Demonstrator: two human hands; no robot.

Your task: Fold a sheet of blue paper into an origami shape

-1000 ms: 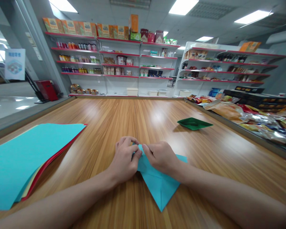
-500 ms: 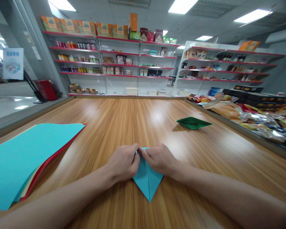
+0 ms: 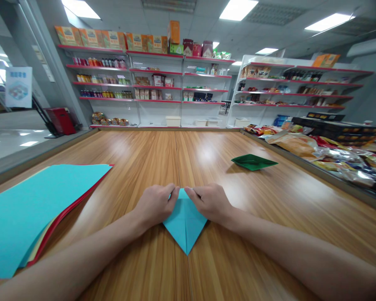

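A folded sheet of blue paper (image 3: 186, 225) lies on the wooden table with its point toward me and a crease down its middle. At its upper left, my left hand (image 3: 156, 202) is closed, thumb and curled fingers pinching the far edge. My right hand (image 3: 211, 205) grips the upper right corner in the same way, with its thumb on the paper. Between the two thumbs a short band of the far edge shows. Both side corners of the paper are hidden under the hands.
On the left lies a stack of coloured sheets (image 3: 47, 205), blue on top, with red and cream below. A green folded paper boat (image 3: 253, 162) sits at the right. Packaged snacks (image 3: 301, 146) pile up beyond the table's right edge. Stocked shelves (image 3: 156, 85) stand behind.
My hands have moved apart along the far edge, uncovering more of it between the thumbs. The blue paper has shifted slightly left and away from me.
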